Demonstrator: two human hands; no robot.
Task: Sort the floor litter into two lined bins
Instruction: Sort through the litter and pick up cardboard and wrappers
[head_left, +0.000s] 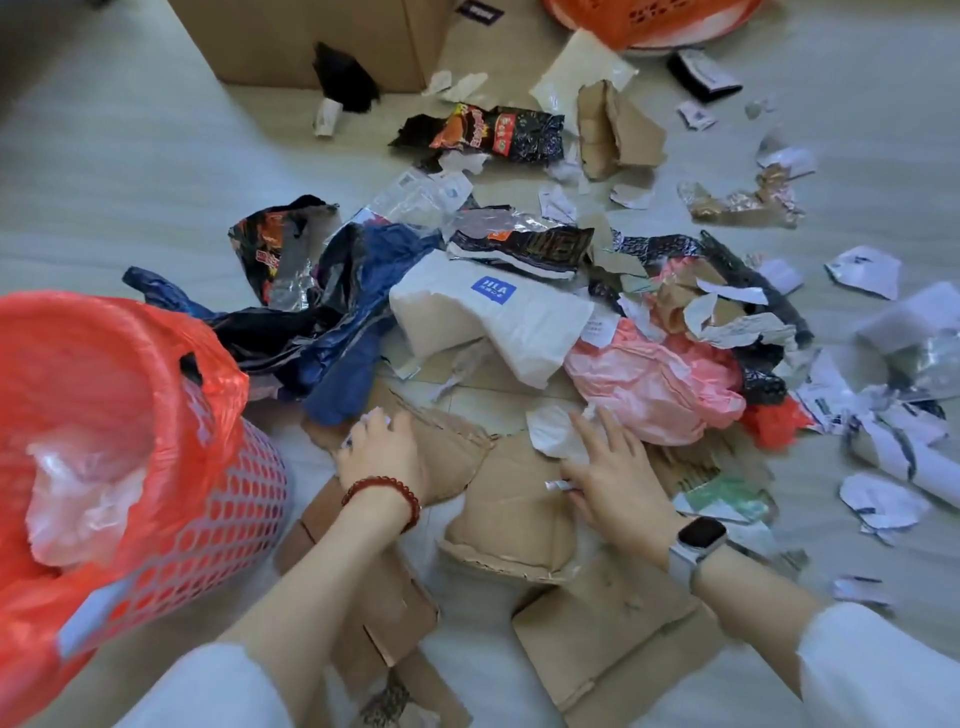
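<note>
1. The step in hand looks like gathering paper scraps from the near edge of the litter pile; both hands work low over torn cardboard pieces (511, 499) on the floor.

2. The left hand (382, 452), with a red bead bracelet (384, 499) at the wrist, has its fingers curled round a small crumpled white scrap (375, 418) and rests against a cardboard flap.

3. The right hand (615, 478), a smartwatch (696, 543) on its wrist, lies flatter, fingers reaching onto a white paper piece (553, 431); a small white rolled bit (561, 486) sits pinched at its thumb side (how firmly, I cannot tell).

4. The two hands are apart, with cardboard between them.

5. The near bin (208, 499), a red mesh basket lined with a red bag, stands just beside the left arm and holds some clear plastic (78, 493). A second red basket (649, 21) shows only its edge at the far top, well apart from the hands.

6. Most of the litter is unsorted: a blue plastic bag (353, 322), a pink bag (654, 384), a white package with a blue label (493, 312), a snack wrapper (498, 132) and many paper shreds.

7. The next move probably calls for deciding which bin takes paper, then carrying the gathered scraps there without dropping the small ones.
</note>
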